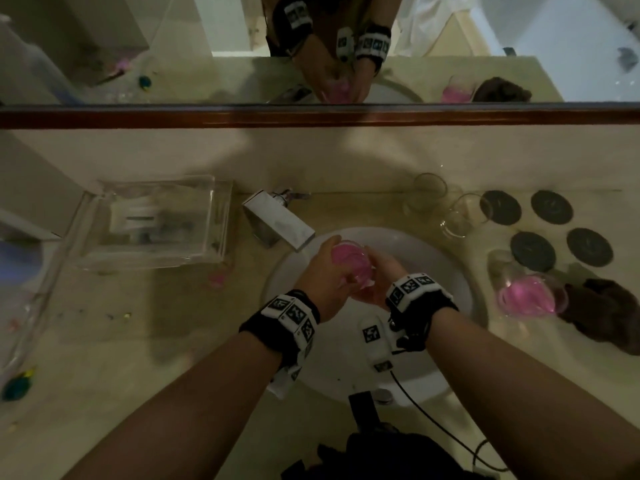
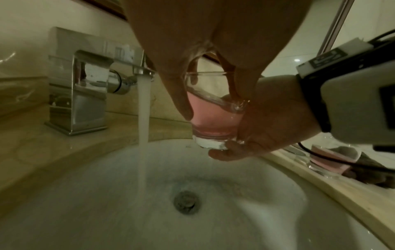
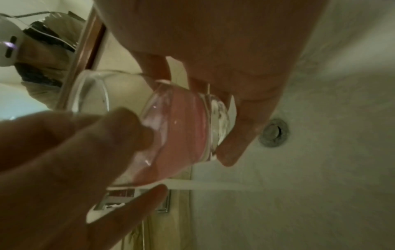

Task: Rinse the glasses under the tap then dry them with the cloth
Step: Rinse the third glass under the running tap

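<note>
Both hands hold one clear glass point(image 1: 349, 261) with pink liquid in it, tilted, above the white sink point(image 1: 446, 268). My left hand point(image 1: 327, 271) grips its side from the left, and my right hand point(image 1: 382, 277) cups its base from the right. In the left wrist view the tap point(image 2: 85, 88) runs, and the water stream point(image 2: 142, 110) falls just left of the glass point(image 2: 211, 118) without touching it. A second pink-filled glass point(image 1: 526, 296) stands on the counter at the right, beside a brown cloth point(image 1: 602, 313). Two clear glasses point(image 1: 427, 192) point(image 1: 465, 216) stand behind the sink.
Several dark round coasters point(image 1: 533, 251) lie on the counter at the right. A clear plastic box point(image 1: 156, 220) sits left of the tap. A mirror with a wooden frame point(image 1: 311, 114) runs along the back. The sink drain point(image 2: 187, 202) is open below the hands.
</note>
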A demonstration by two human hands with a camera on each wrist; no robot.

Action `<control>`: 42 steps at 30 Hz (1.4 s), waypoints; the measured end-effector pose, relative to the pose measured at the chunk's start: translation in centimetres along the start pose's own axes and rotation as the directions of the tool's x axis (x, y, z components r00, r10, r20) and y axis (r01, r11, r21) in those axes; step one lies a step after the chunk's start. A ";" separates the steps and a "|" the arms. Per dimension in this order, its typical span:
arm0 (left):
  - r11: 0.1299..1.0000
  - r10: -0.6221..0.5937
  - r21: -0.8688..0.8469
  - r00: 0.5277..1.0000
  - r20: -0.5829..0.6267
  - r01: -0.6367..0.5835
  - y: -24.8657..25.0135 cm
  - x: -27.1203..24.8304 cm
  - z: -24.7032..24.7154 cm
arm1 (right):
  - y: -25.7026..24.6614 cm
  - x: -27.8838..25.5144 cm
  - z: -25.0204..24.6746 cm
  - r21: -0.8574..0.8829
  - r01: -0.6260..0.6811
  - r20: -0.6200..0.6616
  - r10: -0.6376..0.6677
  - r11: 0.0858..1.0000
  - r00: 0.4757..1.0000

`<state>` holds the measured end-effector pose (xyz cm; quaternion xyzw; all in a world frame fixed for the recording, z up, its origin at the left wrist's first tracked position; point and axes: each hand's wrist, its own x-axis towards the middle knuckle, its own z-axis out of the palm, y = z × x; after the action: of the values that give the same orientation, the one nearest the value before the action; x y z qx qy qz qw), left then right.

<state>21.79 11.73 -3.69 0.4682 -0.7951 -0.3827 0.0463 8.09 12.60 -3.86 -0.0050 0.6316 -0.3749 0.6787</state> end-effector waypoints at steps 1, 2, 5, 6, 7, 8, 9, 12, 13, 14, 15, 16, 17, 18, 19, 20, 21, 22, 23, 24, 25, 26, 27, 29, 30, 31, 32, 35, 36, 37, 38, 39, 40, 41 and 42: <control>1.000 0.010 0.013 1.000 -0.016 -0.009 -0.4 -0.1 0.2 | 0.2 0.4 0.1 0.010 -0.002 0.008 0.002 1.000 1.000; 0.999 0.015 0.042 0.999 -0.036 -0.014 -0.7 -0.2 0.4 | 0.4 0.5 0.5 0.007 -0.004 -0.005 0.004 1.000 1.000; 0.981 0.029 0.191 0.997 -0.074 -0.015 -1.5 -0.4 0.9 | 1.4 1.8 1.1 -0.047 -0.021 -0.029 0.020 0.999 0.999; 0.975 0.023 0.223 0.998 -0.055 -0.010 -1.7 -0.5 1.0 | 1.6 2.1 1.3 -0.040 -0.035 -0.043 0.033 0.999 0.999; 0.972 0.012 0.235 1.000 -0.028 -0.005 -1.9 -0.5 1.0 | 1.8 2.4 1.4 -0.038 -0.046 -0.049 0.044 0.998 0.998; 0.975 0.008 0.223 1.000 0.000 -0.008 -2.2 -0.5 1.0 | 1.8 2.5 1.6 -0.027 -0.066 -0.044 0.065 0.997 0.997; 0.981 0.014 0.195 1.000 0.023 -0.019 -2.6 -0.4 1.0 | 1.9 2.8 1.8 -0.013 -0.071 -0.037 0.071 0.997 0.997; 0.995 -0.020 0.096 0.997 0.079 0.013 -3.5 -0.1 0.9 | 1.9 3.1 2.7 0.042 -0.089 -0.041 0.090 0.995 0.995; 0.995 -0.036 0.098 0.994 0.103 0.026 -3.9 -0.1 1.1 | 1.9 3.5 2.9 0.044 -0.091 -0.046 0.093 0.995 0.995; 0.993 -0.052 0.115 0.991 0.124 0.038 -4.2 0.0 1.1 | 1.8 3.5 3.1 0.054 -0.086 -0.058 0.089 0.995 0.994; 0.990 -0.064 0.130 0.990 0.127 0.048 -4.5 0.1 1.1 | 1.7 3.6 3.3 0.043 -0.080 -0.072 0.083 0.996 0.994; 0.989 -0.073 0.135 0.989 0.125 0.056 -4.6 0.2 1.1 | 1.7 3.8 3.1 0.036 -0.087 -0.076 0.090 0.996 0.993; 0.991 -0.071 0.125 0.991 0.117 0.056 -4.7 0.3 1.0 | 1.7 4.0 2.9 0.040 -0.100 -0.063 0.103 0.994 0.993; 0.992 -0.066 0.112 0.992 0.106 0.054 -4.9 0.5 0.9 | 1.8 4.4 2.8 0.039 -0.109 -0.066 0.111 0.993 0.992; 0.994 -0.065 0.099 0.994 0.092 0.055 -5.1 0.6 0.8 | 1.8 4.7 2.7 0.024 -0.116 -0.080 0.118 0.993 0.990; 0.994 -0.065 0.087 0.995 0.079 0.058 -5.2 0.7 0.8 | 1.9 5.2 2.6 0.005 -0.126 -0.085 0.126 0.992 0.988; 0.995 -0.061 0.077 0.996 0.066 0.056 -5.4 0.7 0.9 | 2.0 5.3 2.5 0.013 -0.141 -0.069 0.142 0.990 0.987; 0.996 -0.056 0.073 0.997 0.055 0.052 -5.5 0.8 0.9 | 2.1 5.4 2.5 0.044 -0.153 -0.048 0.155 0.987 0.987; 0.996 -0.057 0.077 0.997 0.047 0.053 -5.5 0.9 1.0 | 2.1 5.6 2.5 0.065 -0.164 -0.036 0.167 0.984 0.985; 0.995 -0.060 0.082 0.997 0.043 0.056 -5.6 1.0 1.1 | 2.1 5.7 2.6 0.084 -0.164 -0.038 0.167 0.983 0.985; 0.995 -0.065 0.081 0.997 0.045 0.061 -5.7 1.1 1.3 | 2.2 5.9 2.7 0.078 -0.170 -0.031 0.173 0.982 0.984; 0.995 -0.074 0.073 0.996 0.054 0.070 -5.8 1.2 1.4 | 2.3 6.1 2.9 0.074 -0.171 -0.029 0.173 0.983 0.984; 0.995 -0.086 0.065 0.994 0.067 0.082 -5.8 1.2 1.4 | 2.5 6.3 3.1 0.083 -0.179 -0.002 0.180 0.980 0.984; 0.993 -0.109 0.059 0.991 0.083 0.104 -5.9 1.2 1.4 | 2.7 6.7 3.3 0.108 -0.185 0.018 0.185 0.977 0.983; 0.992 -0.115 0.060 0.991 0.072 0.111 -6.0 1.2 1.3 | 2.7 6.7 3.3 0.109 -0.194 0.035 0.191 0.975 0.981; 0.991 -0.121 0.062 0.991 0.053 0.118 -6.0 1.2 1.2 | 2.7 6.7 3.3 0.119 -0.201 0.052 0.196 0.972 0.979; 0.990 -0.125 0.066 0.992 0.034 0.122 -5.9 1.1 1.1 | 2.6 6.6 3.4 0.137 -0.196 0.058 0.190 0.971 0.980; 0.992 -0.106 0.069 0.994 0.024 0.104 -6.0 1.2 1.0 | 2.6 7.1 3.4 0.084 -0.195 0.012 0.194 0.977 0.981; 0.995 -0.093 0.047 0.995 0.037 0.091 -6.1 1.1 1.0 | 2.6 7.2 3.5 0.073 -0.205 -0.014 0.207 0.976 0.978; 0.997 -0.074 0.021 0.996 0.051 0.073 -6.3 1.2 1.1 | 2.6 7.7 3.3 0.106 -0.220 -0.026 0.224 0.970 0.974; 0.998 -0.061 0.010 0.996 0.068 0.060 -6.4 1.2 1.2 | 2.5 7.6 3.3 0.116 -0.216 -0.038 0.222 0.970 0.974; 0.998 -0.055 0.013 0.995 0.078 0.054 -6.5 1.2 1.2 | 2.4 7.5 3.2 0.113 -0.199 -0.037 0.205 0.973 0.978; 0.998 -0.055 0.019 0.995 0.079 0.054 -6.6 1.2 1.2 | 2.4 7.3 3.1 0.084 -0.178 -0.026 0.181 0.980 0.983; 0.998 -0.055 0.015 0.996 0.069 0.054 -6.5 1.3 1.2 | 2.6 7.6 2.8 0.089 -0.162 -0.004 0.163 0.983 0.987; 0.999 -0.051 0.004 0.997 0.058 0.051 -6.4 1.3 1.1 | 2.5 7.6 2.6 0.078 -0.134 0.011 0.133 0.988 0.991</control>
<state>25.19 9.64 -9.02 0.4770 -0.7845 -0.3961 0.0126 10.98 9.32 -10.99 0.0627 0.6132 -0.3530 0.7038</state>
